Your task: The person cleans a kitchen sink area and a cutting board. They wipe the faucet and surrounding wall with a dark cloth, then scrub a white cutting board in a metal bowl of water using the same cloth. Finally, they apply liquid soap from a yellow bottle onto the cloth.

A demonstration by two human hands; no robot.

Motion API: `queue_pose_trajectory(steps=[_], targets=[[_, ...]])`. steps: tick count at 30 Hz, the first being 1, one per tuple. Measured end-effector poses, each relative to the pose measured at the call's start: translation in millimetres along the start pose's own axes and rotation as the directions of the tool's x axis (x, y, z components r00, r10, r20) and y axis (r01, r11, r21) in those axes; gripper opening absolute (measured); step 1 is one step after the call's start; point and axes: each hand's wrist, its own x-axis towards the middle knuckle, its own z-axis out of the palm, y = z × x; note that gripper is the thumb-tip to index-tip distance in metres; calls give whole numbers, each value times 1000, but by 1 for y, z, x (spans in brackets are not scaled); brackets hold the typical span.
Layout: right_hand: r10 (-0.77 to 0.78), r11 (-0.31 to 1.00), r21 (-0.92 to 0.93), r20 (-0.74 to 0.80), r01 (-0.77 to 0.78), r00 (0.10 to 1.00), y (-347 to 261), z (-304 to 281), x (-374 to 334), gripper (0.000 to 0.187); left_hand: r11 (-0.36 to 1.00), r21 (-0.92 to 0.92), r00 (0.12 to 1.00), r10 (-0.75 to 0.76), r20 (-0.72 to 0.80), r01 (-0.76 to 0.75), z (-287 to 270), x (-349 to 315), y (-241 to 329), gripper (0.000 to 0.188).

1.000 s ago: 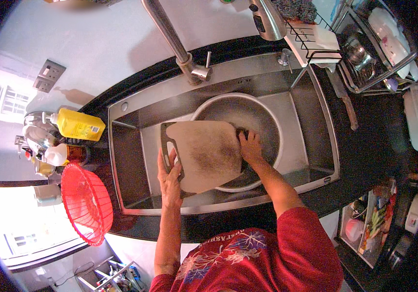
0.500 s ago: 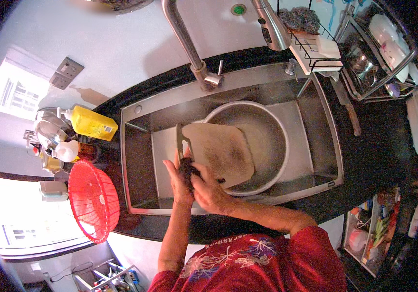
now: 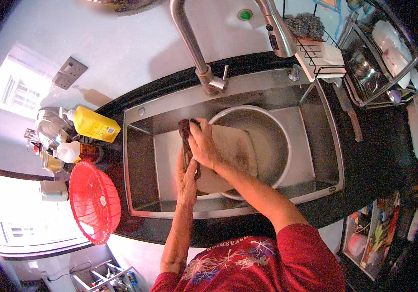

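Note:
A worn, beige cutting board (image 3: 233,153) with a dark stain slants over a round metal basin (image 3: 287,146) inside the steel sink (image 3: 294,126). My left hand (image 3: 185,181) grips the board's left edge near its handle slot, fingers partly hidden behind it. A dark scrubbing cloth or pad (image 3: 184,130) is bunched under the fingers of my right hand (image 3: 201,146), pressed on the far end of that same edge. The exact kind of pad is hard to make out.
Behind the sink rises a steel faucet (image 3: 209,80). A red plastic basket (image 3: 94,202) and a yellow bottle (image 3: 94,124) stand at the left. To the right lie a knife (image 3: 350,114) and a dish rack (image 3: 384,82); a wire shelf (image 3: 323,63) holds a scourer.
My right hand has slid the dark pad away from me along the board's left edge. My left hand has shifted nearer to me and now clasps that edge.

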Motion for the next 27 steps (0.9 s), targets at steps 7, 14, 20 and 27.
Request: queue_pose_trajectory(steps=[7, 14, 20, 27], targets=[[148, 946, -269, -138, -181, 979, 27, -6, 7, 30, 1000, -13, 998, -6, 60, 6, 3, -4, -5, 51], [148, 981, -144, 118, -131, 982, -24, -43, -91, 38, 998, -63, 1000, -21, -19, 19, 1, -4, -9, 51], [440, 863, -359, 188, -355, 878, 27, -64, -80, 38, 992, -119, 998, -55, -14, 53, -6, -8, -18, 60], [557, 658, -632, 43, -409, 829, 131, -99, -92, 36, 999, 3, 993, -44, -113, 44, -31, -4, -42, 57]])
